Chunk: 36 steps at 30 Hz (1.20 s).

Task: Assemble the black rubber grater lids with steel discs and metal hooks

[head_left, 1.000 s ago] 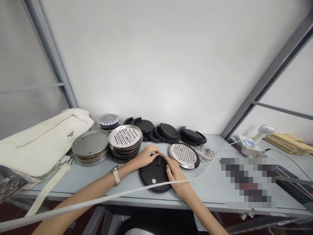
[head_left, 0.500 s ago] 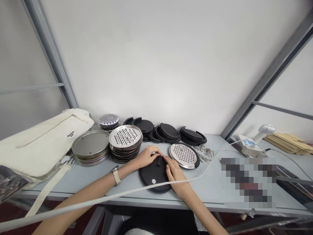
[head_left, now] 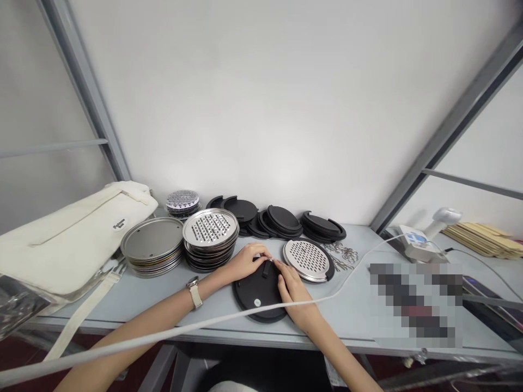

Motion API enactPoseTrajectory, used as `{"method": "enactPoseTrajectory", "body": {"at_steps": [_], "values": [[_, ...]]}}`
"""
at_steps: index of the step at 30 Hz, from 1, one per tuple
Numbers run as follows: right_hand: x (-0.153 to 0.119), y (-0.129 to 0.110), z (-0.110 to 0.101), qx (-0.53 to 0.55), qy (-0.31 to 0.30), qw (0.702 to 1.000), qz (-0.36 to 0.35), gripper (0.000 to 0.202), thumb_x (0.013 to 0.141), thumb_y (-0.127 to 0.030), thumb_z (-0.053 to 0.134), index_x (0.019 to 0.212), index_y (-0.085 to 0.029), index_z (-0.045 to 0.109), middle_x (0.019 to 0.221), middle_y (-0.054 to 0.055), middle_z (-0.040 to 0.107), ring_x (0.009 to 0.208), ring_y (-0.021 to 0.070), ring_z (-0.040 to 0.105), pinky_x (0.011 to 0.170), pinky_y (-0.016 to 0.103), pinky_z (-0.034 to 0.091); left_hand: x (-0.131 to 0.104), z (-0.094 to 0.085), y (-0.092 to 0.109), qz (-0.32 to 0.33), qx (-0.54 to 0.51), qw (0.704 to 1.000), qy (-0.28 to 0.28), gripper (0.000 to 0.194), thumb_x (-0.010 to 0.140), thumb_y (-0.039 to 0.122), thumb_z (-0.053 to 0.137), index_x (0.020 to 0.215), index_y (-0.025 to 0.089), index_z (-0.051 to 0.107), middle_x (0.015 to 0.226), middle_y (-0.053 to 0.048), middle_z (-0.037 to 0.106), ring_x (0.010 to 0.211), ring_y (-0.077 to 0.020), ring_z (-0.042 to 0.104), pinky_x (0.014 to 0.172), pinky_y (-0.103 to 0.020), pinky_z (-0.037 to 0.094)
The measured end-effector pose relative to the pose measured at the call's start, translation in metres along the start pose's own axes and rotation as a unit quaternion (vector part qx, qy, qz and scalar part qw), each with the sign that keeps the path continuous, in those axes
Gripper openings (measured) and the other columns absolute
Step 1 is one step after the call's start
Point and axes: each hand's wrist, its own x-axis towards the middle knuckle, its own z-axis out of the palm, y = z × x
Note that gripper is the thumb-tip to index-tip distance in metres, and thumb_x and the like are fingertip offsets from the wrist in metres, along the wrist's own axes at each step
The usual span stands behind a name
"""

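A black round grater base (head_left: 255, 294) lies on the table in front of me, with a small tab and a white round sticker on its face. At its far edge my left hand (head_left: 248, 260) is closed, its fingertips pinching a small metal piece (head_left: 269, 259), mostly covered by fingers. My right hand (head_left: 297, 294) grips the base's right side, its fingertips meeting the same metal piece. Just to the right, a perforated metal grater disc (head_left: 306, 259) sits in a black holder (head_left: 330, 267). Bent metal wire clips (head_left: 343, 253) lie beside it in a loose heap.
Stacked grater discs (head_left: 210, 228), flat metal discs (head_left: 153, 239) and black bases (head_left: 281, 219) stand along the back. A cream bag (head_left: 73, 234) lies left. A white cable (head_left: 229, 316) crosses in front of my arms. A scanner (head_left: 443, 216) and yellowish cards (head_left: 482, 239) lie right.
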Motion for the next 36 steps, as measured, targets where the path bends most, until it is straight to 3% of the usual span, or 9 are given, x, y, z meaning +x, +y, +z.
{"method": "enactPoseTrajectory", "body": {"at_steps": [36], "values": [[0.0003, -0.0014, -0.0014, 0.012, -0.006, 1.0, 0.003, 0.039, 0.094, -0.023, 0.032, 0.132, -0.02, 0.041, 0.126, 0.01, 0.051, 0.121, 0.0206, 0.044, 0.104, 0.044, 0.039, -0.0004, 0.001, 0.0014, 0.005, 0.021, 1.0, 0.003, 0.016, 0.083, 0.01, 0.051, 0.086, 0.016, 0.066, 0.086, -0.002, 0.066, 0.083, -0.0141, 0.059, 0.081, -0.026, 0.043]]}}
